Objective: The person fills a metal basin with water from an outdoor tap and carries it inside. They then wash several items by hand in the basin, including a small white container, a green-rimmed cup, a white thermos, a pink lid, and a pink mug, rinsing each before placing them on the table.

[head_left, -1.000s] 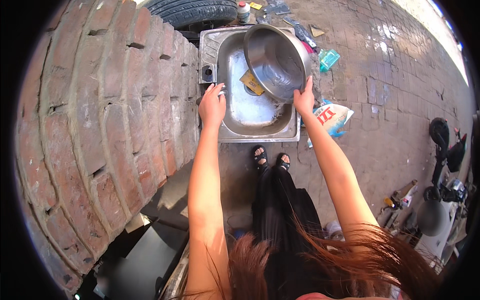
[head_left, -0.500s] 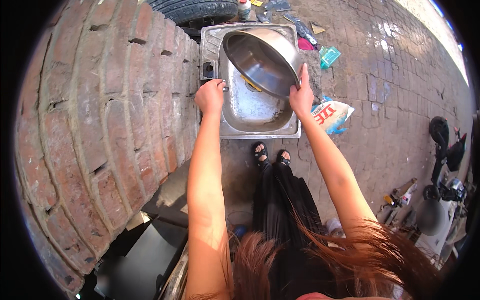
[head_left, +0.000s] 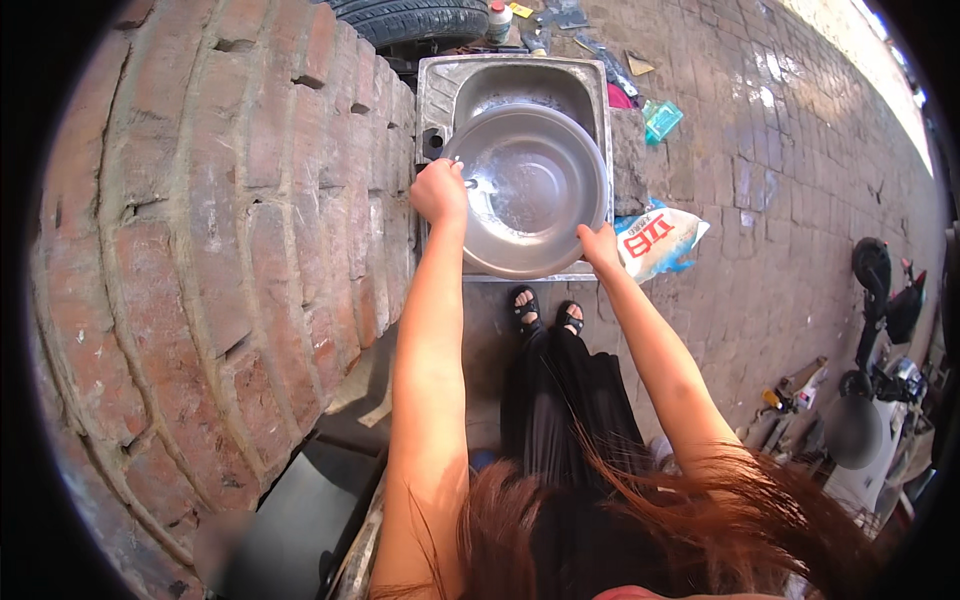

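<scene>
A round stainless steel basin (head_left: pixel 535 205) lies face up over the metal sink (head_left: pixel 435 95), covering much of its bowl. My right hand (head_left: pixel 600 247) grips the basin's near right rim, thumb on the inside. On the left, my left hand (head_left: pixel 438 192) is closed around a small tap, most of it hidden by the fingers. The tap's short metal spout (head_left: pixel 472 184) pokes out over the basin's left side. Bright glints show inside the basin; whether they are water I cannot tell.
A brick wall (head_left: pixel 230 230) rises close on the left. Behind the sink are a tyre (head_left: pixel 420 20) and a white bottle (head_left: pixel 499 20). To the right lie a printed plastic bag (head_left: pixel 662 242) and a green plastic packet (head_left: pixel 661 121). A scooter (head_left: pixel 880 380) stands farther right.
The basin has gone from tilted above the sink to nearly level, nearer to me and under the spout. My right hand has come down with it; my left hand stays at the tap.
</scene>
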The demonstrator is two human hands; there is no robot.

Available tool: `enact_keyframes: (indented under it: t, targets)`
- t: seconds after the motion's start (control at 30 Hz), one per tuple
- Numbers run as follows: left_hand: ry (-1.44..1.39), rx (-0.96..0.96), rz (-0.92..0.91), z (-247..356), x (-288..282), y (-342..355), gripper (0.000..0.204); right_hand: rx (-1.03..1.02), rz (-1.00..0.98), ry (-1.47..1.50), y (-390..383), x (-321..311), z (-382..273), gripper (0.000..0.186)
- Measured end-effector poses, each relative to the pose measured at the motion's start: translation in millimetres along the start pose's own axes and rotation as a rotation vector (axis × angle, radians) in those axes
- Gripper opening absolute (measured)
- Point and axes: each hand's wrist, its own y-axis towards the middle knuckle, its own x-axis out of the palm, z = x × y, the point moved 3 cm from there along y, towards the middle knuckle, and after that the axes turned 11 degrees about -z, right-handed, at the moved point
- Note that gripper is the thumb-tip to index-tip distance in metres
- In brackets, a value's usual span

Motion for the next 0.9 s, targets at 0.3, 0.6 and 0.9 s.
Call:
enact_keyframes:
  t: [0.3,0.6,0.9]
  targets:
    - [-0.06,-0.061,0.028,10,-3,-5,0.021,-0.103,-0.023,-0.063,-2,-9,13,0.037]
    - [-0.346,-0.372,0.323,-21,70,-107,0.07,0.018,-0.135,0.017,-11,-34,-7,0.037]
    - [-1.704,-0.583,-0.221,-54,162,-129,0.038,0.007,-0.297,-0.14,2,-58,-43,0.038]
